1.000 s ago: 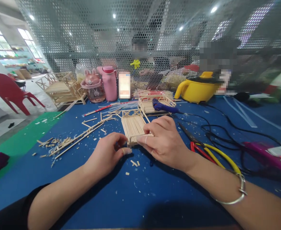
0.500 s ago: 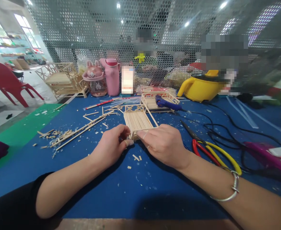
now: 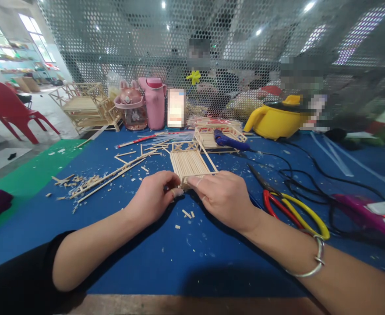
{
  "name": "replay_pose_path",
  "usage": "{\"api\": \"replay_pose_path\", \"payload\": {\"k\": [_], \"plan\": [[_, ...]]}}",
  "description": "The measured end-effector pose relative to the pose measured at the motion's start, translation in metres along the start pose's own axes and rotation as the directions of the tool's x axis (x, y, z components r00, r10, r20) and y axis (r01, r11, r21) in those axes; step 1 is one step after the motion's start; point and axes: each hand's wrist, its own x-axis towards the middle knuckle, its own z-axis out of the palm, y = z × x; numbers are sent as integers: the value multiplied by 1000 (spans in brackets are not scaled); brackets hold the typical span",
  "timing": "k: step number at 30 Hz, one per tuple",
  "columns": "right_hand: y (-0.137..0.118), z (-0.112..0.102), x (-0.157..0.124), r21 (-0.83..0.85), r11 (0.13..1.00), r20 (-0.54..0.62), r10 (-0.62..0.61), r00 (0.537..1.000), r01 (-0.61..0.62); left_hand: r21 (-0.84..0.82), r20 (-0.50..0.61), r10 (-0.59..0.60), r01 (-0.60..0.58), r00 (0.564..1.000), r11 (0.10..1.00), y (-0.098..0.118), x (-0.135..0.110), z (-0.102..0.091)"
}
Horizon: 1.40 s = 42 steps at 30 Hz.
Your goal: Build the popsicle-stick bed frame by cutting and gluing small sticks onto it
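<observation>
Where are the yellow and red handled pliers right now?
In the head view, the pliers lie on the blue table just right of the right hand that grips the stick panel, beside the black cables.

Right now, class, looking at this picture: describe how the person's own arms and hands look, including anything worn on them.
The left hand and right hand are both bare, with no gloves. The left arm has a black sleeve that ends near the elbow, leaving the forearm uncovered. The right arm shows no sleeve, and its wrist carries a thin silver bangle.
</observation>
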Motion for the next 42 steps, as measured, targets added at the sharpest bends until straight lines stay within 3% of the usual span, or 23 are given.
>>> {"api": "replay_pose_path", "payload": {"k": [13,24,32,42], "plan": [[-9,-1,-2,-108,994,39,24,999,-20,2,-2,-19,19,1000,1000,2,0,-2],[-8,0,-4,-52,996,12,72,997,-71,-7,5,6,-6,1000,1000,0,-1,-1],[-6,-1,-3,-19,991,55,132,990,-131,-13,0,-6,6,1000,1000,0,0,-1],[-4,0,-5,16,992,66,126,990,-128,5,2,11,-11,1000,1000,2,-1,-1]]}}
